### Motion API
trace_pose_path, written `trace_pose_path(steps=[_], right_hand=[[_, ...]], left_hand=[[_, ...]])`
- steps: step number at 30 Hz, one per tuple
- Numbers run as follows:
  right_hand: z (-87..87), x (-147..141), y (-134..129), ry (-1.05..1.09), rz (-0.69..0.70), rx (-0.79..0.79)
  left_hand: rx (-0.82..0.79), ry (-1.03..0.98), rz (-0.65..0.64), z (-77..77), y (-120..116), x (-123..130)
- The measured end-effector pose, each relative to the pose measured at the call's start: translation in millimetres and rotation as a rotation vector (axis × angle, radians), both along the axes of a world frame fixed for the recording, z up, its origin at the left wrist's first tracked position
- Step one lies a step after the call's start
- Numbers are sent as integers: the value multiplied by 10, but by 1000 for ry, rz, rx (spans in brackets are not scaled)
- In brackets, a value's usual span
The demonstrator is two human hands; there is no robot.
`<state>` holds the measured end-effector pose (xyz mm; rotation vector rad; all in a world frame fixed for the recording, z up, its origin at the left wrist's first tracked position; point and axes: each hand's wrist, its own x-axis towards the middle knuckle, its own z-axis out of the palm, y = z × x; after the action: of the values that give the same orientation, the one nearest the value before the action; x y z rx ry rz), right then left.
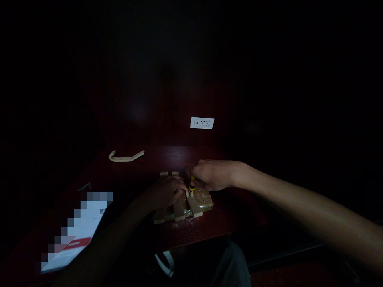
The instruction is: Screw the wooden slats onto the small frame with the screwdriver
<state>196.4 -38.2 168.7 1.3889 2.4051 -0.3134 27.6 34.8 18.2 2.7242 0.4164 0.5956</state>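
My right hand (pixel 209 174) is closed round a yellow-and-black screwdriver (pixel 192 185), which points down at a small screw (pixel 190 195) on a pale wooden slat (pixel 195 207). My left hand (pixel 167 192) lies over the neighbouring slats, its fingers stretched towards the screwdriver tip. Several slats stand side by side, one of them a middle slat (pixel 178 211). Under and beside them sits a brown block wrapped in clear plastic (pixel 206 199). Shadow hides part of the left fingers and the upper ends of the slats.
A curved, hook-shaped wooden piece (pixel 127 158) lies at the back left of the dark red table (pixel 185 235). A partly blurred white sheet with a red band (pixel 77 243) is at the left. A white socket plate (pixel 202 123) is on the wall. A pale curved object (pixel 166 263) shows below the table edge.
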Motion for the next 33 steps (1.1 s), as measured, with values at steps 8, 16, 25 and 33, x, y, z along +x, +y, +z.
trace_pose_path(steps=[8,16,25,33], right_hand=[[-14,-13,3,-38,-82,13],[28,-33,-29,44,31,34],[-89,-7,46,-58,14,92],[13,-35,-11,-25,-21,-12]], left_hand=[[15,6,35,11,-30,-14],[17,-27,23,-39,10,10],[11,12,65,7,-34,-18],[25,-43,13,-59,16,-3]])
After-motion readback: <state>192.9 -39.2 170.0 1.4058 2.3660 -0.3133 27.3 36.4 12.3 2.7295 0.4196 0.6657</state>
